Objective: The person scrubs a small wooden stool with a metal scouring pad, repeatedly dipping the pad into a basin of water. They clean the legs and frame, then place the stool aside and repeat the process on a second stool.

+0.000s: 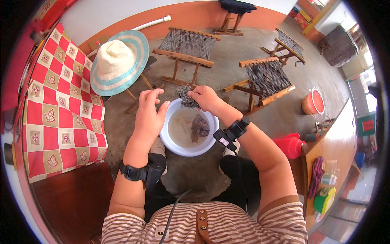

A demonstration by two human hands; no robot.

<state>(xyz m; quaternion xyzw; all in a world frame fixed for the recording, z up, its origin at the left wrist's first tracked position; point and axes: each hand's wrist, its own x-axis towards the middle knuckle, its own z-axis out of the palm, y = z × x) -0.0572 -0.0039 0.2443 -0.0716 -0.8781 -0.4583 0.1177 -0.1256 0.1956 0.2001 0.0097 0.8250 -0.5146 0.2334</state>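
My right hand [207, 99] grips a grey metal-looking scouring pad [186, 97] above the far rim of a pale blue basin [164, 134]. To its left, my left hand [150, 111] is raised over the basin's left edge, fingers apart and slightly curled, with nothing in it. Cloudy water [179, 131] fills the lower part of the basin, and a crumpled brown-grey cloth [200, 126] lies in it on the right side. The basin stands on the floor between my feet. Both wrists wear black straps with small devices.
Folding stools with woven seats [189, 44] [268, 77] stand beyond the basin. A straw sun hat [117, 58] rests at the left, beside a red checkered cloth cover [65, 106]. On the right are a red bucket [313, 102], a red plastic container [288, 146] and a wooden table [332, 146].
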